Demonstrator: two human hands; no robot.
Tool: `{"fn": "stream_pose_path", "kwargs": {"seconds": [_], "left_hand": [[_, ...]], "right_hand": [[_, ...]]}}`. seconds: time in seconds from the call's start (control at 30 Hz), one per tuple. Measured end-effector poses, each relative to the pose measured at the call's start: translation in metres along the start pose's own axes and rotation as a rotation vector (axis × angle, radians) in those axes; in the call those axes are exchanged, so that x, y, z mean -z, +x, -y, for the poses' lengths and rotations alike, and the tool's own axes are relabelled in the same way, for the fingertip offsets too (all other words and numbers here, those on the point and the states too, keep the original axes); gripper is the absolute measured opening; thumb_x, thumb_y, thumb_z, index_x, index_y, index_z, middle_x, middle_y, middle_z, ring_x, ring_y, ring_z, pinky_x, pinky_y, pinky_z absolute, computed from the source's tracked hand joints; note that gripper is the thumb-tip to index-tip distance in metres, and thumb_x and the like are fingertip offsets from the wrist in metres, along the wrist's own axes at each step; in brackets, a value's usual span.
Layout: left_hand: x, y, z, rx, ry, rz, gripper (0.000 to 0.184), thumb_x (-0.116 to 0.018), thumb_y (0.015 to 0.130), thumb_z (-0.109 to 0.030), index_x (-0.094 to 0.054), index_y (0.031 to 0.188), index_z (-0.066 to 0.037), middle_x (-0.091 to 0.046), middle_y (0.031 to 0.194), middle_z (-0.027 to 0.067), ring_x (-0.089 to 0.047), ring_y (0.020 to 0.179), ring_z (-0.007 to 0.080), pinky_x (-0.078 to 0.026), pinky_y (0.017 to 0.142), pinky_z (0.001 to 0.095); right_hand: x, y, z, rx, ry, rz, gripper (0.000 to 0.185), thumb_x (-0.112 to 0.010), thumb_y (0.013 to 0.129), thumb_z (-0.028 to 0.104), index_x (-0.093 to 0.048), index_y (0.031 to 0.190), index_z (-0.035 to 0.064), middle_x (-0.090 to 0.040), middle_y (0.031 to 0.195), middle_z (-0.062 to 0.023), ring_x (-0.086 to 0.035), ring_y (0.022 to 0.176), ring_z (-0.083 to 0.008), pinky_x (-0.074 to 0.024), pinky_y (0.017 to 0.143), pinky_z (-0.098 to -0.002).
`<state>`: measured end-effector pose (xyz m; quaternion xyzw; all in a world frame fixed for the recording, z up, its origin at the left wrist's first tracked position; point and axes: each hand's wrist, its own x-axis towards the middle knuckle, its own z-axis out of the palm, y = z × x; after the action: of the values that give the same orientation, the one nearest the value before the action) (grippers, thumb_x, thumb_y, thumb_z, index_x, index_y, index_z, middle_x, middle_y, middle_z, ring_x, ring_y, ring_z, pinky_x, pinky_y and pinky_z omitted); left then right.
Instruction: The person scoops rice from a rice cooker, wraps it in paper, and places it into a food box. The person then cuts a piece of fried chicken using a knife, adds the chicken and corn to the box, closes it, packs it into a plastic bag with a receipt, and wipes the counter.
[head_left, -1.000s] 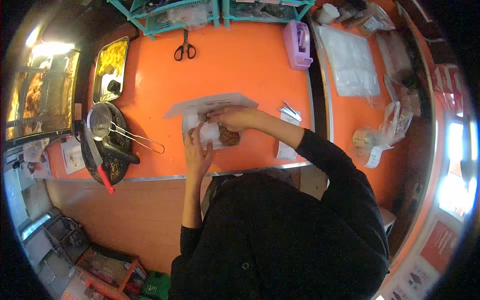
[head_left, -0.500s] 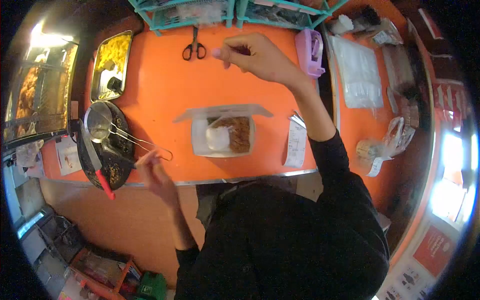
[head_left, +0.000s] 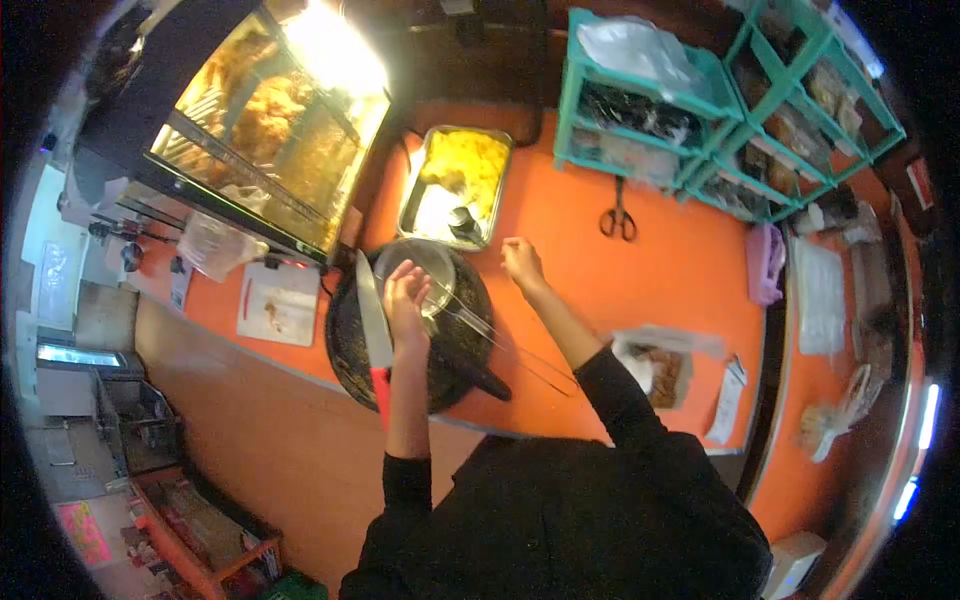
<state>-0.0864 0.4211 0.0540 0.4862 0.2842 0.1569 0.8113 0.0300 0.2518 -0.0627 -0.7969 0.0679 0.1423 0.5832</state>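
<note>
My left hand point(head_left: 407, 300) is over the wok-like black pan point(head_left: 345, 345), in front of the round wire strainer point(head_left: 428, 262) and just right of a large knife point(head_left: 372, 310) with a red handle. Its fingers are loosely bent and apart, with nothing seen in them. My right hand point(head_left: 522, 262) hovers beside the near right corner of a metal tray point(head_left: 497, 205) of yellow food point(head_left: 468, 160). Its fingers are curled together; whether anything is between them is hidden. A black cup-like object point(head_left: 462, 220) lies in the tray. Behind my right forearm sits an open takeaway box point(head_left: 675, 375) with white and brown food.
A lit glass food warmer point(head_left: 270, 130) stands at the left. Black scissors point(head_left: 618, 222) lie below teal shelves point(head_left: 650, 110). A white cutting board point(head_left: 280, 303), a receipt point(head_left: 727, 400) and a purple tape dispenser point(head_left: 766, 265) are on the orange counter point(head_left: 640, 280).
The view has swung left. My right hand has moved from above the takeaway box towards the tray. My left hand has moved from the strainer's handle end to over the pan.
</note>
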Motion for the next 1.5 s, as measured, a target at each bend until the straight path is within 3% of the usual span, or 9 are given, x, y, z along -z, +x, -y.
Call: {"fn": "stream_pose_path", "kwargs": {"seconds": [0.13, 0.27, 0.47, 0.6, 0.73, 0.8, 1.0, 1.23, 1.5], "left_hand": [[0.014, 0.016, -0.015, -0.237, 0.308, 0.042, 0.021, -0.048, 0.085, -0.006, -0.059, 0.103, -0.002, -0.059, 0.097, 0.0044, -0.055, 0.088, 0.0115, -0.043, 0.079, 0.0237], [0.037, 0.022, -0.024, -0.187, 0.43, 0.116, 0.02, -0.045, 0.085, -0.005, -0.061, 0.097, -0.001, -0.06, 0.093, 0.0035, -0.054, 0.085, 0.0107, -0.042, 0.077, 0.024], [0.062, 0.02, -0.029, -0.292, 0.542, 0.087, 0.019, -0.046, 0.088, -0.005, -0.063, 0.096, -0.002, -0.062, 0.089, 0.0035, -0.056, 0.082, 0.0125, -0.046, 0.076, 0.0267], [0.045, 0.028, -0.029, -0.438, 0.822, 0.114, 0.018, -0.053, 0.079, -0.007, -0.062, 0.095, -0.003, -0.06, 0.094, 0.009, -0.055, 0.093, 0.0249, -0.041, 0.088, 0.0363], [-0.003, 0.065, -0.018, -0.523, 1.041, 0.166, 0.053, -0.066, 0.072, -0.02, -0.049, 0.119, -0.002, -0.045, 0.122, 0.0215, -0.041, 0.116, 0.0361, -0.031, 0.1, 0.0442], [-0.015, 0.092, 0.008, -0.588, 1.345, 0.14, 0.101, -0.079, 0.062, -0.039, -0.024, 0.14, -0.006, -0.024, 0.138, 0.0294, -0.023, 0.132, 0.0424, -0.023, 0.107, 0.0479], [-0.036, 0.106, 0.028, -0.362, 1.544, 0.156, 0.146, -0.085, 0.042, -0.057, 0.008, 0.145, -0.009, 0.0, 0.145, 0.0337, -0.002, 0.138, 0.0429, -0.006, 0.109, 0.055], [-0.046, 0.103, 0.034, -0.356, 1.488, 0.01, 0.144, -0.086, 0.038, -0.054, 0.0, 0.146, -0.012, -0.001, 0.146, 0.0302, 0.001, 0.139, 0.0384, -0.005, 0.108, 0.0561], [-0.051, 0.095, 0.022, -0.297, 1.55, -0.013, 0.138, -0.088, 0.041, -0.047, -0.006, 0.145, -0.009, -0.006, 0.147, 0.0271, -0.001, 0.14, 0.0367, -0.01, 0.109, 0.0555]], "right_hand": [[-0.01, -0.002, 0.062, 0.661, -0.781, -0.213, 0.035, -0.061, 0.078, 0.019, -0.056, 0.112, 0.0147, -0.059, 0.096, -0.0119, -0.052, 0.098, -0.0297, -0.0397, 0.083, -0.046], [-0.035, 0.04, 0.061, 0.837, -1.11, -0.038, 0.054, -0.066, 0.073, 0.02, -0.05, 0.124, 0.0188, -0.059, 0.095, -0.0137, -0.054, 0.095, -0.0299, -0.0428, 0.081, -0.0453], [-0.044, 0.034, 0.078, 0.489, -1.013, 0.019, 0.062, -0.06, 0.074, 0.007, -0.038, 0.132, 0.0126, -0.053, 0.095, -0.0286, -0.056, 0.085, -0.0418, -0.0483, 0.069, -0.0466], [-0.029, 0.05, 0.091, 0.394, -1.017, -0.345, 0.06, -0.051, 0.078, 0.01, -0.032, 0.135, 0.0109, -0.054, 0.097, -0.0296, -0.06, 0.081, -0.0428, -0.0501, 0.066, -0.0484], [-0.052, 0.077, 0.069, 0.396, -1.312, -0.382, 0.061, -0.055, 0.077, 0.013, -0.033, 0.134, 0.0018, -0.057, 0.087, -0.0279, -0.062, 0.069, -0.0342, -0.051, 0.055, -0.0399], [-0.061, 0.079, 0.06, 0.417, -1.384, -0.383, 0.06, -0.057, 0.078, 0.017, -0.038, 0.13, -0.0065, -0.059, 0.09, -0.0308, -0.062, 0.072, -0.0321, -0.0492, 0.056, -0.0362], [-0.055, 0.07, 0.059, 0.494, -1.343, -0.235, 0.054, -0.058, 0.075, 0.016, -0.046, 0.122, -0.0081, -0.062, 0.082, -0.0264, -0.064, 0.07, -0.0291, -0.0484, 0.051, -0.036], [-0.011, 0.056, 0.085, 0.811, -1.35, 0.147, 0.036, -0.059, 0.075, 0.018, -0.053, 0.103, -0.0028, -0.064, 0.063, -0.0126, -0.065, 0.058, -0.0269, -0.0483, 0.047, -0.0376], [-0.004, 0.024, 0.092, 0.65, -1.229, 0.394, 0.035, -0.063, 0.075, 0.025, -0.055, 0.1, 0.0023, -0.064, 0.069, -0.015, -0.065, 0.068, -0.0309, -0.0496, 0.056, -0.0408]]}}
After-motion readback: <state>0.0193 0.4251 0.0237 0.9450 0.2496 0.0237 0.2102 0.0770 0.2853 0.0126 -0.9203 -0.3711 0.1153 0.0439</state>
